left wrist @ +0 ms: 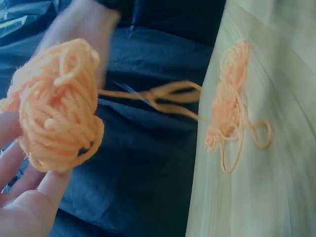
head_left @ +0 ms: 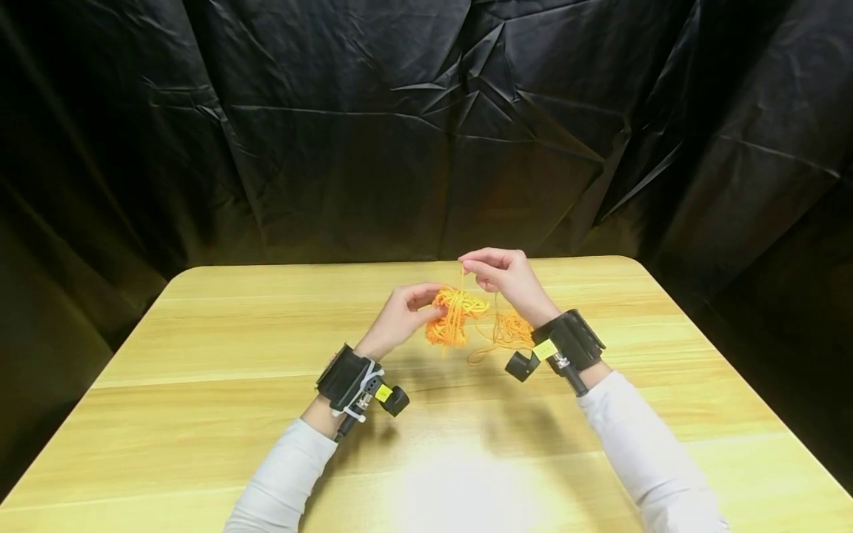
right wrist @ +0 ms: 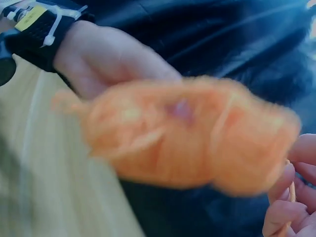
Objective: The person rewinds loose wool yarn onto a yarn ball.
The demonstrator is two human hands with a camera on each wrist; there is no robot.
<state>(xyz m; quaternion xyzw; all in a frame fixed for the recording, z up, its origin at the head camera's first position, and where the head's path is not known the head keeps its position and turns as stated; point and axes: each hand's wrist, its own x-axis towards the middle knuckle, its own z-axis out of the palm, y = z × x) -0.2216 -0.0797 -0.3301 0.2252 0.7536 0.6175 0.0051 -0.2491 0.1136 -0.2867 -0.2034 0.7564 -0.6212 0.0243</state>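
My left hand [head_left: 400,314] grips a wound bundle of orange yarn [head_left: 452,318] above the table, thumb and fingers at its left side. In the left wrist view the bundle [left wrist: 61,106] is thick, with many wrapped strands. My right hand [head_left: 509,277] is raised just right of it and pinches a strand of the yarn [head_left: 463,278] between thumb and fingertips. In the right wrist view those fingers [right wrist: 281,217] hold the strand beside the blurred bundle [right wrist: 187,138]. A loose heap of the same yarn [head_left: 513,331] lies on the table beneath the right hand.
The light wooden table [head_left: 200,385] stretches around both arms. Behind it hangs a creased black sheet [head_left: 346,163]. Each wrist wears a black strap with a small camera, the left camera [head_left: 393,400] and the right camera [head_left: 522,366] hanging low over the table.
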